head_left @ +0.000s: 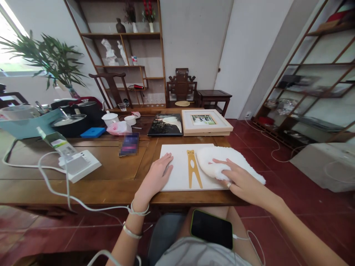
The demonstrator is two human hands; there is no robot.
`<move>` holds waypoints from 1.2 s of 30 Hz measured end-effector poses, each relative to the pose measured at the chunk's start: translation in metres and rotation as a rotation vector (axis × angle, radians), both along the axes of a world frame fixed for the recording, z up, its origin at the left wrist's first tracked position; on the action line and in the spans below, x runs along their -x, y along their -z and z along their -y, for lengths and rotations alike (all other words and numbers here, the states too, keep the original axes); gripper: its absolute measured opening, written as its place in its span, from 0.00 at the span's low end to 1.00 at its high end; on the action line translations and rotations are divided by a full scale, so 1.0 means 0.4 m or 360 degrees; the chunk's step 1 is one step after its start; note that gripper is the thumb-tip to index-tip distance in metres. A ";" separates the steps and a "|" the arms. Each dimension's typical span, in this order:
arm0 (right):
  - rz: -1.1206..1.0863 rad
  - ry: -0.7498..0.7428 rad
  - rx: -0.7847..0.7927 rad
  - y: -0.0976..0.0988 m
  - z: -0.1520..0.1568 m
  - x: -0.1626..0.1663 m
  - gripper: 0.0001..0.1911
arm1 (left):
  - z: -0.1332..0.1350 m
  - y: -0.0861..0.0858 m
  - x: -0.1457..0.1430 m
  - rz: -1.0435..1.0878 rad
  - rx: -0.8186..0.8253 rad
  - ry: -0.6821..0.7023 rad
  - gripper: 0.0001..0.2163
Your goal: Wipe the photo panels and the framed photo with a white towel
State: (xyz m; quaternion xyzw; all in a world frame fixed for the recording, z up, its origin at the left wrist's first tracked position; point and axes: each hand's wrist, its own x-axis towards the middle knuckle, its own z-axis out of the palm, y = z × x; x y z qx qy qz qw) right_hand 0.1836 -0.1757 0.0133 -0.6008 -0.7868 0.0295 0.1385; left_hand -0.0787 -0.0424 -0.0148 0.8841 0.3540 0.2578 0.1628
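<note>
A white canvas panel (180,173) with a yellow painted figure (192,168) lies flat at the front edge of the wooden table (116,177). My left hand (156,177) rests flat on the panel's left edge, fingers stretched out. My right hand (238,179) presses down on a white fluffy cloth (219,157) that covers the panel's right part, fingers curled over a bunched fold of it.
Behind the panel stand a dark picture (165,125) and a pale framed picture (205,122). To the left are a phone (129,144), a white box with cable (79,164), pots (70,123) and cups. A black phone (212,228) lies on my lap.
</note>
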 end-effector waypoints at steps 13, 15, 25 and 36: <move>0.0018 0.0041 -0.0010 0.002 -0.096 -0.016 0.17 | 0.016 -0.050 0.005 0.0246 -0.0261 -0.0071 0.16; 0.0003 0.0025 -0.0047 0.004 -0.092 -0.016 0.16 | 0.016 -0.049 0.004 0.0315 -0.0348 -0.0106 0.15; 0.0114 0.0084 0.0048 -0.011 -0.144 -0.009 0.15 | -0.010 0.010 0.006 -0.0209 -0.0117 0.0063 0.20; 0.0078 -0.0023 -0.0055 0.003 -0.040 0.030 0.13 | -0.010 0.012 0.000 -0.0120 0.0110 -0.0064 0.22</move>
